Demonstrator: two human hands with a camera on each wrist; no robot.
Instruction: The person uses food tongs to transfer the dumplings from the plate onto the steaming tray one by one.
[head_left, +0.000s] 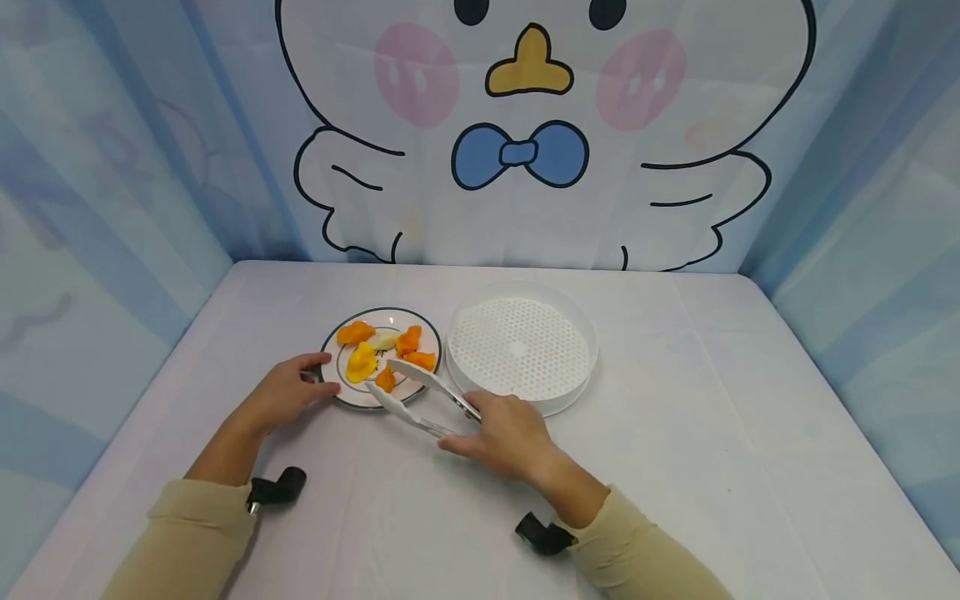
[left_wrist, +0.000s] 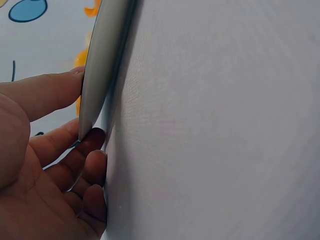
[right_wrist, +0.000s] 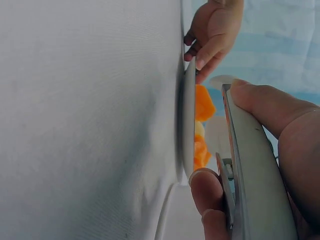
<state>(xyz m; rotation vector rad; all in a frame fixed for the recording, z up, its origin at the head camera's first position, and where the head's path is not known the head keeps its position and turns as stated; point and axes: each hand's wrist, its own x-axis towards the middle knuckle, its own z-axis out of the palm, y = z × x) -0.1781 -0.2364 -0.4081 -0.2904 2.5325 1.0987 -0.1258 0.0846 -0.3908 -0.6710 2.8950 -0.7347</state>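
A white plate with a dark rim line [head_left: 393,316] carries several orange and yellow pieces [head_left: 361,363] and one pale piece [head_left: 385,340]. My left hand [head_left: 288,393] holds the plate's left edge; in the left wrist view the thumb presses on the rim of the plate [left_wrist: 107,50] and other fingers reach beneath it. My right hand [head_left: 510,433] grips a pair of tongs with white tips [head_left: 427,377]. Their tips are spread apart over the near part of the plate, around a small orange piece [head_left: 386,380]. The right wrist view shows thumb and fingers on the tongs' handle [right_wrist: 260,175].
A round white tray with a perforated base [head_left: 517,346] stands right beside the plate. All rest on a white-covered table [head_left: 675,417]. Behind it hangs a cloth backdrop with a cartoon figure [head_left: 525,217], and blue patterned curtains [head_left: 885,275] flank the table.
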